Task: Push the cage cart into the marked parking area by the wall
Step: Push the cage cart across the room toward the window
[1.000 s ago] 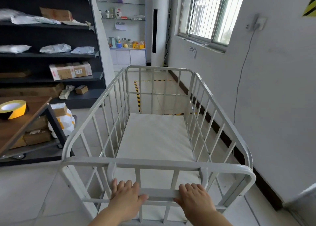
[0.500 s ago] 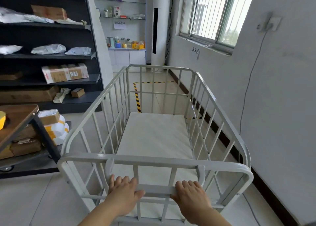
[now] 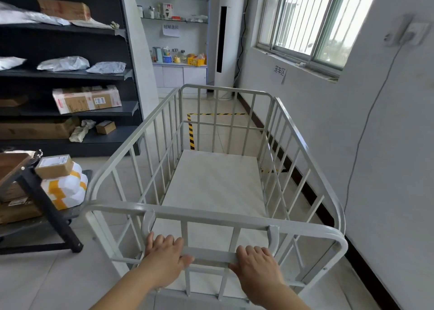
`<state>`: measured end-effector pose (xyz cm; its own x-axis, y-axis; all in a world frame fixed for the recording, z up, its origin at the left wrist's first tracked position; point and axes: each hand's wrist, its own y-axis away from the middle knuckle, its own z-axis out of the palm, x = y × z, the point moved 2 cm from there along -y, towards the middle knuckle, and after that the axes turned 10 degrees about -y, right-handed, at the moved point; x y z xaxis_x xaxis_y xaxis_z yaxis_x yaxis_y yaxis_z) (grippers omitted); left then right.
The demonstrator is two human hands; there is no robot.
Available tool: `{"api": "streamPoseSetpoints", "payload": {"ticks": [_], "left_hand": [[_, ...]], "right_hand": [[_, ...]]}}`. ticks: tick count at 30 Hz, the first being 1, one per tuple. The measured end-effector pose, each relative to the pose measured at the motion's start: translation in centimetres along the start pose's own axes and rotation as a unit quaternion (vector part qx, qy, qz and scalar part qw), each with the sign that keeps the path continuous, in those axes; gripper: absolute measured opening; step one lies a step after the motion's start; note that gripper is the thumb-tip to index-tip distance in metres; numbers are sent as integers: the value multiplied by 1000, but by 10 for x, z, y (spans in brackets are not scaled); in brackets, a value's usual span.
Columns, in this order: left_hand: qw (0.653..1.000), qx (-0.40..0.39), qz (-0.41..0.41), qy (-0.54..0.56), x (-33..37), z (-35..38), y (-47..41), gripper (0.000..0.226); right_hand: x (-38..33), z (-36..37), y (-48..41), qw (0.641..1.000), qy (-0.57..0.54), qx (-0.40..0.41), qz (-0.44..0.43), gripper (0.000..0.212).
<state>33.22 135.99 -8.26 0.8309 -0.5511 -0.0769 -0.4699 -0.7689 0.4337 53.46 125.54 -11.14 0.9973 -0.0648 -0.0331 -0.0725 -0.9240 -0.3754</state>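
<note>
Leftmost, dark shelving (image 3: pixel 70 44) holds grey mailer bags and a taped cardboard box (image 3: pixel 87 99), and nearer stands a low trolley stacked with white-and-yellow parcels (image 3: pixel 68 190) topped by a small carton (image 3: pixel 54 166). Right of these, the white cage cart (image 3: pixel 211 218) sits empty on the tiled floor, its long side running near the right wall (image 3: pixel 387 145). At its near end the left hand (image 3: pixel 164 260) grips the flat handle bar (image 3: pixel 211 254), fingers curled over the top and thumb along the bar; the right hand (image 3: pixel 257 267) holds the same bar just beside it in the same way. Through the cart's far bars shows the yellow-and-black floor tape (image 3: pixel 190 131) of the parking area, and the cart's far end reaches about to the tape's near strip. A paper sign (image 3: pixel 280 72) hangs on the wall under the window (image 3: pixel 312 20).
</note>
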Motion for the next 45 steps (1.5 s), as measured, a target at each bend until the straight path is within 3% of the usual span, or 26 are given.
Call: {"api": "streamPoseSetpoints", "payload": {"ticks": [4, 12, 16, 28, 38, 45], "left_hand": [[1000, 4, 3, 8, -5, -13, -32, 45], [1000, -1, 1, 3, -14, -42, -92, 44], [1000, -3, 2, -4, -20, -59, -128, 46], [1000, -10, 4, -12, -49, -109, -231, 46], [1000, 15, 17, -7, -81, -142, -308, 46], [999, 45, 12, -8, -87, -169, -368, 48]], "right_hand": [[12, 8, -30, 999, -7, -38, 16, 36], [39, 36, -88, 999, -8, -30, 26, 47], [52, 49, -123, 998, -16, -51, 34, 39], [79, 90, -224, 998, -22, -45, 44, 39], [92, 117, -303, 998, -19, -37, 55, 35], [118, 142, -363, 996, -24, -75, 48, 32]]}}
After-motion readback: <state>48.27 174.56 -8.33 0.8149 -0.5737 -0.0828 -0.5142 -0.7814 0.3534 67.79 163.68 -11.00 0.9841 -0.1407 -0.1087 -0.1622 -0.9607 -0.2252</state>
